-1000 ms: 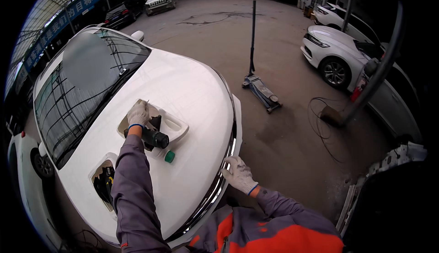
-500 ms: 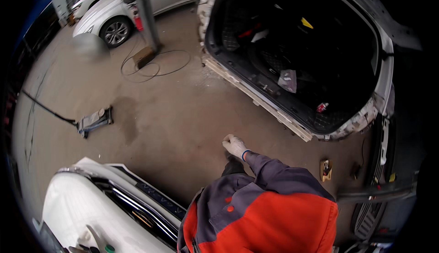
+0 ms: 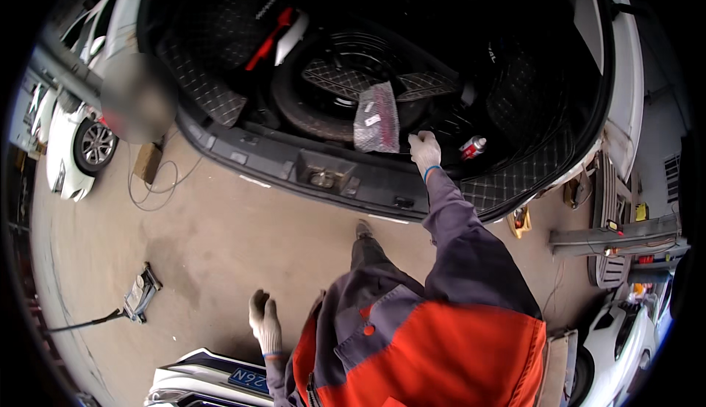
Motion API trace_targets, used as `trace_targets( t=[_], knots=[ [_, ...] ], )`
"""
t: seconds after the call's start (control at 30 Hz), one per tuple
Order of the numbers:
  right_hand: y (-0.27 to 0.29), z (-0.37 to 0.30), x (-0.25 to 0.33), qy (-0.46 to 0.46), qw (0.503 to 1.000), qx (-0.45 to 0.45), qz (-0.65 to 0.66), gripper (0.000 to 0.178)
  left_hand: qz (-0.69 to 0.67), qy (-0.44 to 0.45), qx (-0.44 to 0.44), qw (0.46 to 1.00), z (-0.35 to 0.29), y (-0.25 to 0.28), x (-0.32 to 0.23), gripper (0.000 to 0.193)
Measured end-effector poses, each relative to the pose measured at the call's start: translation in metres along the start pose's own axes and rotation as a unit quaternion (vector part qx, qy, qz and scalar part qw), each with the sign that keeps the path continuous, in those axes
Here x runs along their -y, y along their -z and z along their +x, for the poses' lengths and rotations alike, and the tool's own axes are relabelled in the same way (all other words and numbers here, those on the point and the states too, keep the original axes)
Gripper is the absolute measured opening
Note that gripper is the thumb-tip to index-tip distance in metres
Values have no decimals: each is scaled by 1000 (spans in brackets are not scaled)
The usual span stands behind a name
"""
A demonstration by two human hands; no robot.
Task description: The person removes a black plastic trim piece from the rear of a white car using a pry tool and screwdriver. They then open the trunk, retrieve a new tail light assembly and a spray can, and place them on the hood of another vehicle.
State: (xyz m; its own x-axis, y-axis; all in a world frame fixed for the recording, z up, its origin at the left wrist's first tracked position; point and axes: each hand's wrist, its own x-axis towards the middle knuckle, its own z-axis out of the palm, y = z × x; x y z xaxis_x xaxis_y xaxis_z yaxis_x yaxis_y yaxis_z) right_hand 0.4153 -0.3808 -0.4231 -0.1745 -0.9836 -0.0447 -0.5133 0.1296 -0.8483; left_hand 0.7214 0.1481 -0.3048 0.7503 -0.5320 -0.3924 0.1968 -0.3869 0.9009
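My right hand [image 3: 424, 152], in a white knit glove with a blue cuff, reaches over the rear sill of an open car trunk. Its fingers are slightly apart, and nothing shows in them. Just left of it lies a bubble-wrapped package [image 3: 377, 122], apart from the fingertips. A red and white spray can [image 3: 472, 147] rests to the right of the hand. Behind the package sits a spare wheel [image 3: 305, 116], partly covered by quilted black mat pieces [image 3: 340, 80]. My left hand [image 3: 265, 319], also gloved, hangs low over the floor, fingers apart, holding nothing.
The trunk sill [image 3: 257, 161] runs across in front of me. A floor jack [image 3: 141, 294] stands at the lower left. Close behind me is a white car's end [image 3: 213, 374]. A grey post [image 3: 70, 69] and a coiled cable [image 3: 158, 190] are at the left.
I have turned right and come up to the trunk. My right hand has moved from above the floor to inside the trunk opening. My left hand has come into view.
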Motion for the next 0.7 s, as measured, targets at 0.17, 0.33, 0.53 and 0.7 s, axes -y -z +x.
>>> trace_targets(
  t=[0.17,0.33,0.53,0.7],
  knots=[
    [33,38,18,-91,989,10,-119,65,91,-55,97,990,63,-99,-63,46],
    [25,53,24,-135,978,95,-126,84,148,-30,156,976,124,-149,-95,41],
    [5,80,60,-110,971,-11,-210,77,266,-68,220,936,164,-200,-113,40],
    [30,181,53,-74,969,-104,-209,69,296,-56,209,930,172,-206,-122,40]
  ],
)
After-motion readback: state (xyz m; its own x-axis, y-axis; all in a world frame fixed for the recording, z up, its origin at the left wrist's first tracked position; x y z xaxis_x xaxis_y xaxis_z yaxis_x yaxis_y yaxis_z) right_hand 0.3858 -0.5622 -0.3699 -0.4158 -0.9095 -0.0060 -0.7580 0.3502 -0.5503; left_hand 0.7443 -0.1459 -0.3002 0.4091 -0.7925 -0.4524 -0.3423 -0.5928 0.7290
